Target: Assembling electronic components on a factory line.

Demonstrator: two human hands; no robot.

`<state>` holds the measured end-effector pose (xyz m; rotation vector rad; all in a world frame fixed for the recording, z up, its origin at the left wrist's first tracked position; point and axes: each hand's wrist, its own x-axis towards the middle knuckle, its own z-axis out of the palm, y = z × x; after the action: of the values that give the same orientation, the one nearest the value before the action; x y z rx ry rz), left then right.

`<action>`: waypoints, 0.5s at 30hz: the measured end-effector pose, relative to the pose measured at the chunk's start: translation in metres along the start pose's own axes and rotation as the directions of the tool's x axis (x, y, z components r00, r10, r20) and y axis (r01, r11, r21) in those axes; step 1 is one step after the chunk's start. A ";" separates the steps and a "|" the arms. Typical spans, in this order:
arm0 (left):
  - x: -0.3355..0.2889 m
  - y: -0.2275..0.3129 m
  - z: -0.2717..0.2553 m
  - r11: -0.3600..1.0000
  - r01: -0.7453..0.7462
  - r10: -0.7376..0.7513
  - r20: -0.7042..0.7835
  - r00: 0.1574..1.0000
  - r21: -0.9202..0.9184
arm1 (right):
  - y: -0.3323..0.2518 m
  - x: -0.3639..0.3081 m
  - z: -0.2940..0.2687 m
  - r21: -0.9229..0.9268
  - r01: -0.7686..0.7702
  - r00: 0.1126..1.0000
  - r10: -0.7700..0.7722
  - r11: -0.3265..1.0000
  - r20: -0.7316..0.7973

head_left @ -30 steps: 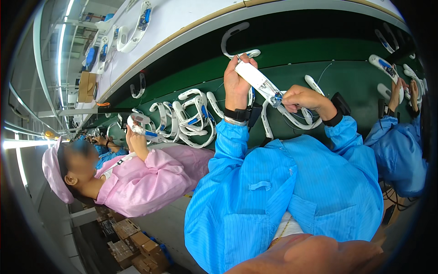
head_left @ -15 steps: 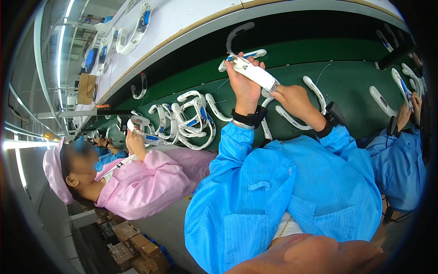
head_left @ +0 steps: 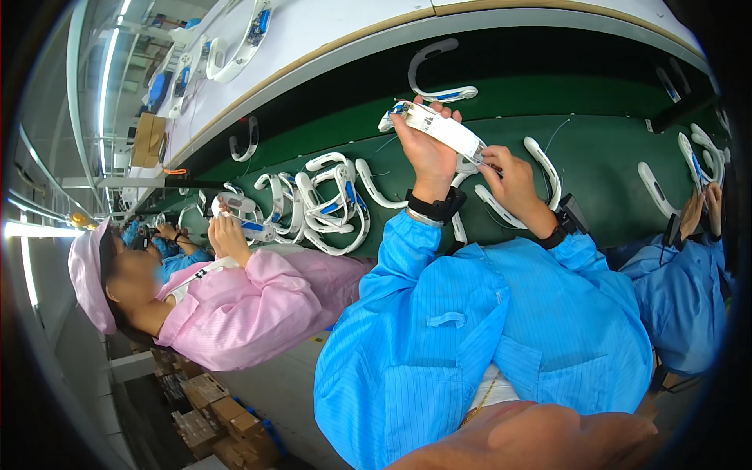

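Observation:
My left hand is closed around a long white curved casing, raised above the green surface. Its upper end is open, showing small electronic parts and a bit of blue. My right hand meets the lower end of this casing, thumb and forefinger pinched together there. What sits between those fingertips is too small to make out. Just behind my left hand lies another white curved piece with a blue strip. Other white curved arms lie below and beside my right hand.
A tangled pile of white curved pieces lies left of my hands. A white shelf with a wooden edge runs along the far side. A person in pink works close at my left; another in blue is at my right.
My right hand's fingers have shifted at the casing's lower end, from wrapped close to a fingertip pinch. The casing stays in my left hand, slightly lower and to the right.

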<state>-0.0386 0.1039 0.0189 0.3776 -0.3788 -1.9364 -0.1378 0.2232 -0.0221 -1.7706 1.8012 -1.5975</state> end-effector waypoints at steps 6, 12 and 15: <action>-0.006 -0.005 -0.002 1.000 0.020 -0.020 0.004 1.000 -0.021 | -0.005 -0.005 0.003 0.001 0.032 0.999 -0.032 1.000 -0.010; -0.006 -0.007 -0.013 0.989 0.054 -0.056 0.012 0.998 0.138 | -0.034 0.028 -0.026 -0.278 -0.039 0.983 0.087 0.960 0.161; -0.010 -0.010 -0.012 0.962 0.057 -0.077 0.066 0.995 0.266 | -0.037 0.068 -0.022 -0.001 0.008 1.000 -0.008 1.000 0.025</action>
<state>-0.0379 0.1162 0.0045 0.4960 -0.6856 -1.9750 -0.1503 0.1908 0.0504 -1.7926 1.7860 -1.5713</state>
